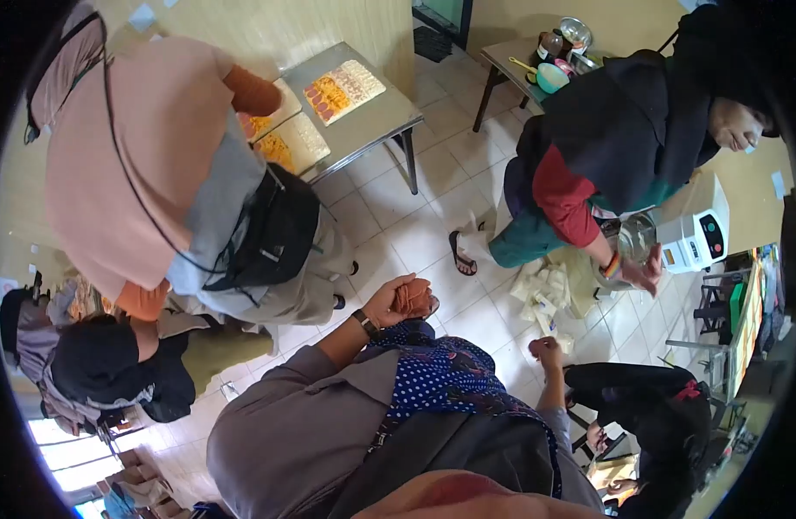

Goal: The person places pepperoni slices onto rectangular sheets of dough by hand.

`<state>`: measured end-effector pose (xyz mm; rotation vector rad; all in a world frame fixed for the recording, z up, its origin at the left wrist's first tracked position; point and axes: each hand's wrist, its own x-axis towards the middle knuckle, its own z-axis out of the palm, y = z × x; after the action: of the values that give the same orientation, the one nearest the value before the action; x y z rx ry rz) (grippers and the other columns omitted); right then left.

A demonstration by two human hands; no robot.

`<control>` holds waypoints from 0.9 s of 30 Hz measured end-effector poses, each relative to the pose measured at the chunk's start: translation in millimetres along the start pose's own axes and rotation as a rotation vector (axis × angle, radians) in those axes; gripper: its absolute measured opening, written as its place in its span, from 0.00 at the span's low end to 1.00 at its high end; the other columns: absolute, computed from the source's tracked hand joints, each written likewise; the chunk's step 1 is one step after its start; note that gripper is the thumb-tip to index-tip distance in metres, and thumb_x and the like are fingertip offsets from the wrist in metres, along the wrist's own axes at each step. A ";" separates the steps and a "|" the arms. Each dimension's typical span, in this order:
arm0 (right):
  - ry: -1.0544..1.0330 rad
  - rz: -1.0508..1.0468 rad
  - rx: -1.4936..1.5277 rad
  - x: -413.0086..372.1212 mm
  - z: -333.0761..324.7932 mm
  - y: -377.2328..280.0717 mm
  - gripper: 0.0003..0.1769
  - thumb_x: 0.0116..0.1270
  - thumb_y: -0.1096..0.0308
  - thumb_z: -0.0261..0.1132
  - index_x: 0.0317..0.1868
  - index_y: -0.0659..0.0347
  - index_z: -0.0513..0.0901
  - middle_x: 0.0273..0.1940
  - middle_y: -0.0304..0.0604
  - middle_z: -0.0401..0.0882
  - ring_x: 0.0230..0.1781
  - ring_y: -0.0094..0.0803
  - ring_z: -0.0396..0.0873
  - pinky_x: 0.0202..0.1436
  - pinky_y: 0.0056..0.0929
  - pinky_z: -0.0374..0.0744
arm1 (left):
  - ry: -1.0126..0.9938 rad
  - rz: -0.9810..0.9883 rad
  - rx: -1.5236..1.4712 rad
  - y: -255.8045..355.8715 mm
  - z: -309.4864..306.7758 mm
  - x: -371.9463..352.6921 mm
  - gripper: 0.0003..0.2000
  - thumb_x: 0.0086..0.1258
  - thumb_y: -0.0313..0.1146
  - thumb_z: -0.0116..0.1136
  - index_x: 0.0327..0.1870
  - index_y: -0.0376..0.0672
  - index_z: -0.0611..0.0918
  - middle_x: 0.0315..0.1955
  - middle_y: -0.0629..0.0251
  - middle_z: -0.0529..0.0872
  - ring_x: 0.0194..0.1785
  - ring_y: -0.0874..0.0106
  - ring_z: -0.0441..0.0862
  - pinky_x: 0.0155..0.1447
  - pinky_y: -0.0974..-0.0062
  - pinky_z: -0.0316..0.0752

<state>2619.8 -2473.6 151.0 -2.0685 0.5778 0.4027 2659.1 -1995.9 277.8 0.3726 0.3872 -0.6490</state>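
Observation:
My left hand (396, 303), with a watch at the wrist, is held out before my body. Its fingers are closed round a stack of reddish-brown meat slices (414, 299). My right hand (548, 353) is raised off to the right with its fingers pinched together. A small reddish meat slice (535, 348) seems to show at its fingertips, though it is too small to be sure. On the metal table (372, 123) ahead lie flat pale sheets (353, 93) topped with red slices and orange shreds. Both of my hands are well apart from that table.
A person in a peach top (143, 147) leans over the metal table. Another, in red sleeves (564, 192), works at a white machine (694, 238) with a clear bowl (637, 235). A side table (510, 56) holds bowls and jars. More people are at lower left and lower right.

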 end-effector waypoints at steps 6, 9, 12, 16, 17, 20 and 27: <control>-0.201 0.185 -0.101 -32.3 22.3 81.5 0.15 0.51 0.65 0.68 0.34 0.69 0.79 0.23 0.47 0.82 0.18 0.30 0.81 0.22 0.28 0.79 | -0.040 -0.292 0.187 23.2 38.2 99.4 0.18 0.73 0.45 0.49 0.48 0.36 0.76 0.43 0.58 0.79 0.52 0.58 0.79 0.51 0.58 0.79; -0.064 0.354 0.084 -79.0 20.7 98.8 0.14 0.53 0.66 0.66 0.34 0.69 0.79 0.22 0.48 0.82 0.19 0.30 0.82 0.22 0.28 0.79 | -0.068 -0.417 0.273 17.8 75.7 140.0 0.19 0.72 0.45 0.51 0.49 0.37 0.76 0.44 0.57 0.80 0.52 0.58 0.79 0.49 0.59 0.79; 0.121 0.539 0.248 -115.9 13.1 106.1 0.10 0.55 0.68 0.65 0.32 0.68 0.80 0.22 0.47 0.82 0.19 0.29 0.81 0.20 0.26 0.78 | -0.140 -0.590 0.345 -7.4 101.0 178.4 0.19 0.71 0.45 0.51 0.50 0.37 0.76 0.44 0.56 0.81 0.52 0.57 0.79 0.48 0.59 0.79; 0.085 0.496 0.243 -165.6 7.8 156.8 0.07 0.56 0.69 0.63 0.26 0.65 0.81 0.21 0.42 0.82 0.17 0.27 0.79 0.19 0.25 0.76 | -0.198 -0.752 0.435 -65.1 132.3 221.8 0.19 0.71 0.45 0.51 0.51 0.36 0.76 0.45 0.56 0.81 0.52 0.56 0.79 0.48 0.57 0.78; 0.126 0.530 0.313 -176.3 13.9 173.8 0.07 0.56 0.68 0.63 0.27 0.64 0.80 0.21 0.42 0.82 0.18 0.27 0.79 0.19 0.26 0.76 | -0.237 -0.784 0.488 -80.8 142.6 228.5 0.20 0.71 0.46 0.51 0.51 0.37 0.77 0.45 0.57 0.82 0.52 0.57 0.80 0.50 0.57 0.77; 0.303 0.756 0.455 -210.3 14.4 198.5 0.09 0.52 0.68 0.65 0.33 0.64 0.80 0.23 0.43 0.82 0.20 0.28 0.80 0.21 0.28 0.77 | -0.240 -0.863 0.572 -144.0 169.3 256.2 0.20 0.71 0.47 0.49 0.51 0.38 0.77 0.45 0.58 0.82 0.52 0.58 0.80 0.53 0.57 0.76; 0.261 0.941 0.496 -269.3 -49.3 250.9 0.12 0.47 0.69 0.69 0.33 0.63 0.79 0.25 0.43 0.82 0.24 0.30 0.82 0.23 0.30 0.78 | -0.188 -0.960 0.516 -291.7 220.3 302.2 0.20 0.72 0.47 0.48 0.50 0.37 0.75 0.43 0.58 0.80 0.52 0.56 0.79 0.52 0.58 0.76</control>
<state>2260.7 -2566.8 134.2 -1.2743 1.6330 0.4519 2743.0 -2462.5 268.3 0.6105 0.1938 -1.7266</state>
